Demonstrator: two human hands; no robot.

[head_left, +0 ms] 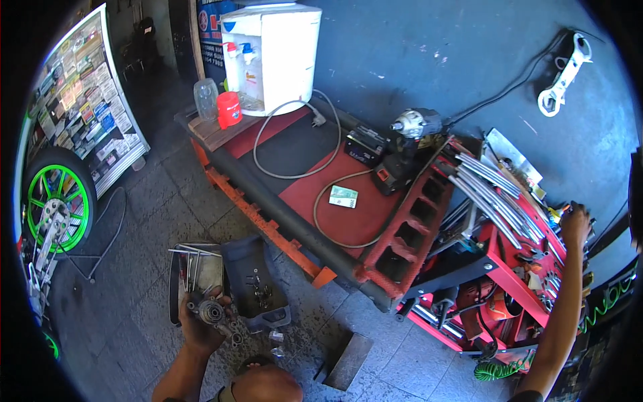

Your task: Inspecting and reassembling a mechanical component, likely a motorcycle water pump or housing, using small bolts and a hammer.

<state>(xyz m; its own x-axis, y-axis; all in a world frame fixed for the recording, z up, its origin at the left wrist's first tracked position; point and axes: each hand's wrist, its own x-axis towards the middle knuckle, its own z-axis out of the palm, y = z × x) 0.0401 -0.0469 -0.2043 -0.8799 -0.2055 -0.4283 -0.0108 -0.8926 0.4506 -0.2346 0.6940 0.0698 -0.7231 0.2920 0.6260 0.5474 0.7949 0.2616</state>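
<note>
My left hand (194,326), low and left of centre, is closed around a grey metal engine part (211,312) with a round, ringed hub and small bolt lugs. It hangs over the near end of a tray (175,288) with long metal tools in it. Beside that, a dark plastic bin (251,248) contains several small bolts (260,289). My right arm is stretched far out to the right. My right hand (575,223) is at the back edge of the red tool cart (499,258), near small yellow and blue items; its fingers are too dark and small to read.
Metal bars (492,201) lie across the cart top. On the red and black bench (311,197) are an impact wrench (412,137), a dark boxy battery (365,145), a banknote (343,196) and a water dispenser (278,60). A green-rimmed wheel (59,201) stands left.
</note>
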